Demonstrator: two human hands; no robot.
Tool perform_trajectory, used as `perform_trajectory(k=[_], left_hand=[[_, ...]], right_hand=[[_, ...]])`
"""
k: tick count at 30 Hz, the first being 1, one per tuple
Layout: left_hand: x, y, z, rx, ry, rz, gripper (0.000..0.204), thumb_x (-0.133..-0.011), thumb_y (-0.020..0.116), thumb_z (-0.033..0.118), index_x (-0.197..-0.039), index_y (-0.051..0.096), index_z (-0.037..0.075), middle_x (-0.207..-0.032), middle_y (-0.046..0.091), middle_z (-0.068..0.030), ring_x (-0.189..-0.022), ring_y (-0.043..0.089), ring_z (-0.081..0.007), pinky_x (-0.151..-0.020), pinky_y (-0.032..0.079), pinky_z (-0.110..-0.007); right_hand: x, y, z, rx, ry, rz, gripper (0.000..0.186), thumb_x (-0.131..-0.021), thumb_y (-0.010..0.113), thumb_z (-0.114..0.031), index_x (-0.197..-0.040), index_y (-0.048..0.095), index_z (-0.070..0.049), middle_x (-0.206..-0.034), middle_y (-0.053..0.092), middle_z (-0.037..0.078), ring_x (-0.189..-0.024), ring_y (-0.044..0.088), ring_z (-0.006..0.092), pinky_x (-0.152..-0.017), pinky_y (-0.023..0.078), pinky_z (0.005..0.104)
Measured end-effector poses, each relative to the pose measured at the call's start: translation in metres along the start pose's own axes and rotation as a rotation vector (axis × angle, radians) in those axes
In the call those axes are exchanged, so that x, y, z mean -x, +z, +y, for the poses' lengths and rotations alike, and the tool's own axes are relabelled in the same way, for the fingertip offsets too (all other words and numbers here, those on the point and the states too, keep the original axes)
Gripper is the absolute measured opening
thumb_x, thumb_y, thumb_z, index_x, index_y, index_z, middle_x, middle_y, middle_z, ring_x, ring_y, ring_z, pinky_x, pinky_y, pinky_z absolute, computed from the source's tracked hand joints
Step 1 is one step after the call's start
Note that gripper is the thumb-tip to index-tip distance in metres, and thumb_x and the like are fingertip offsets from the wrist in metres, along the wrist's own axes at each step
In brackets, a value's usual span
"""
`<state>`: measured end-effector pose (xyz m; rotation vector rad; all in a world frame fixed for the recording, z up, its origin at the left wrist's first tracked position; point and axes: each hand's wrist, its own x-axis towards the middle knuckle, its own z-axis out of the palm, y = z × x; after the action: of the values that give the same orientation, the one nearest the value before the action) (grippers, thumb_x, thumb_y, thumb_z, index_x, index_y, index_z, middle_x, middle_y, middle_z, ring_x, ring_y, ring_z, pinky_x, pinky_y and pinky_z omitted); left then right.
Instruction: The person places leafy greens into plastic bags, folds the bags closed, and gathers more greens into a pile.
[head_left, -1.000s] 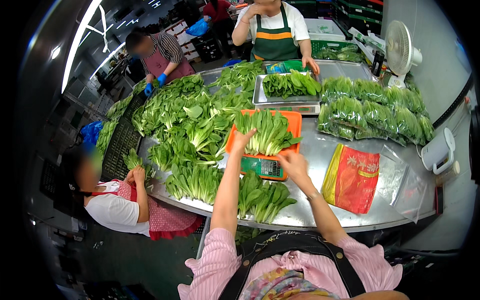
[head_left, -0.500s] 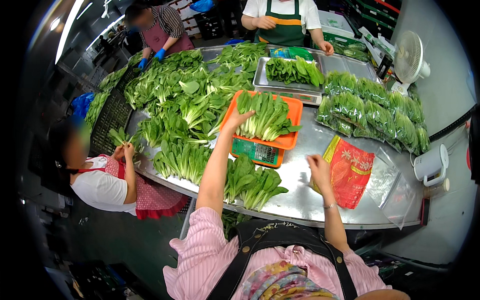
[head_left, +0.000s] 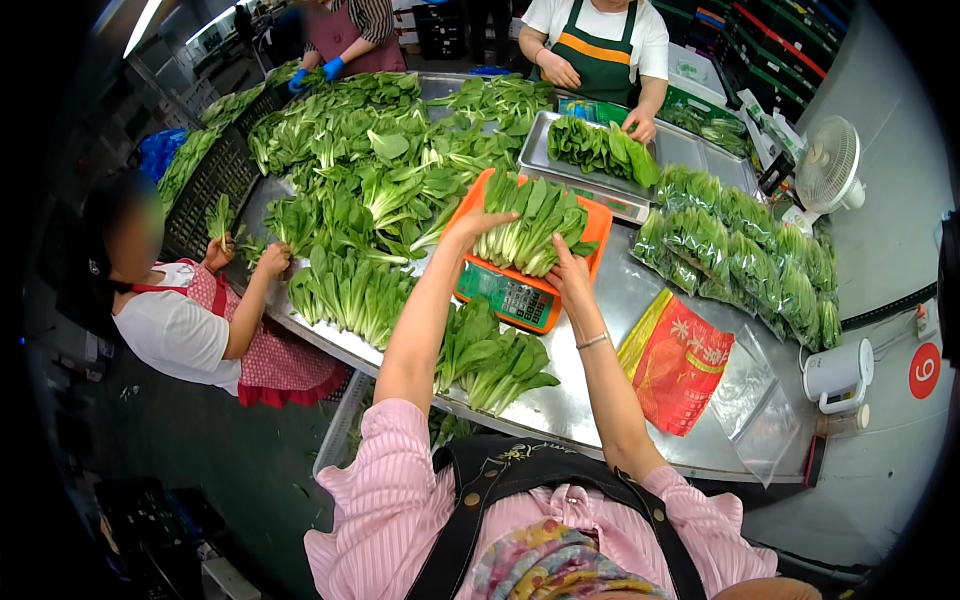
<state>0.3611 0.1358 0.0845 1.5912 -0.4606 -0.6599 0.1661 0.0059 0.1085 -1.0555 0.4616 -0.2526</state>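
A bunch of leafy greens (head_left: pixel 528 222) with pale stems lies in an orange tray (head_left: pixel 597 232) on a scale. The scale's green keypad panel (head_left: pixel 507 297) shows at its front. My left hand (head_left: pixel 482 228) grips the bunch from its left side, thumb lying over the leaves. At the stem ends on the right, my right hand (head_left: pixel 570 272) closes on the same bunch, its fingertips partly hidden among the stems. Just in front of the scale, a smaller pile of greens (head_left: pixel 492 362) rests on the metal table (head_left: pixel 590 385).
Loose greens (head_left: pixel 370 190) heap across the table's left and far parts. Bagged greens (head_left: pixel 745 240) are stacked at right, beyond a red and yellow bag (head_left: pixel 675 365) and clear plastic bags (head_left: pixel 755 400). Co-workers stand left and opposite; one touches greens on another scale's metal tray (head_left: pixel 535 150).
My right hand has moved left from beside the red bag onto the bunch. My left hand stays on it. The co-worker opposite has brought a hand to the greens on the metal tray.
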Motion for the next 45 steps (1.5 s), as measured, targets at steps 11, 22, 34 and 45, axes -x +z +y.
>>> perform_trajectory(k=[11,22,34,45], left_hand=[[0.04,0.027,0.044,-0.047,0.021,-0.077,0.089,-0.072,0.078,0.016,-0.141,0.023,0.009,-0.134,0.043,-0.0125,-0.118,0.047,-0.0228,-0.097,0.042,-0.038],[0.1,0.051,0.098,-0.124,-0.13,-0.223,0.077,-0.072,0.078,0.022,-0.133,0.036,0.003,-0.125,0.051,-0.0119,-0.115,0.048,-0.0221,-0.099,0.038,-0.035],[0.084,0.106,0.057,0.111,0.079,-0.187,0.048,-0.081,0.069,0.014,-0.122,0.048,0.001,-0.109,0.06,-0.0078,-0.095,0.06,-0.0179,-0.08,0.05,-0.031],[0.15,0.357,-0.037,0.254,-0.35,-0.553,0.072,-0.077,0.068,0.004,-0.136,0.026,0.002,-0.129,0.045,-0.0129,-0.114,0.049,-0.0231,-0.096,0.042,-0.035]], right_hand=[[-0.018,0.011,0.012,0.197,-0.176,0.103,0.064,-0.079,0.07,-0.041,-0.118,0.048,0.006,-0.117,0.056,0.015,-0.11,0.053,0.0214,-0.091,0.042,0.0307],[0.015,0.001,-0.036,0.491,-0.754,-0.023,0.042,-0.073,0.077,-0.018,-0.106,0.057,0.001,-0.095,0.065,0.007,-0.09,0.062,0.0183,-0.081,0.049,0.0336],[0.023,-0.035,-0.034,0.4,-0.548,0.045,0.067,-0.08,0.069,-0.023,-0.13,0.033,0.002,-0.123,0.05,0.016,-0.114,0.049,0.025,-0.097,0.039,0.0355],[0.203,-0.249,0.012,0.822,-0.21,0.657,0.073,-0.084,0.054,-0.051,-0.127,0.038,0.006,-0.121,0.048,0.027,-0.111,0.049,0.0409,-0.092,0.039,0.0457]])
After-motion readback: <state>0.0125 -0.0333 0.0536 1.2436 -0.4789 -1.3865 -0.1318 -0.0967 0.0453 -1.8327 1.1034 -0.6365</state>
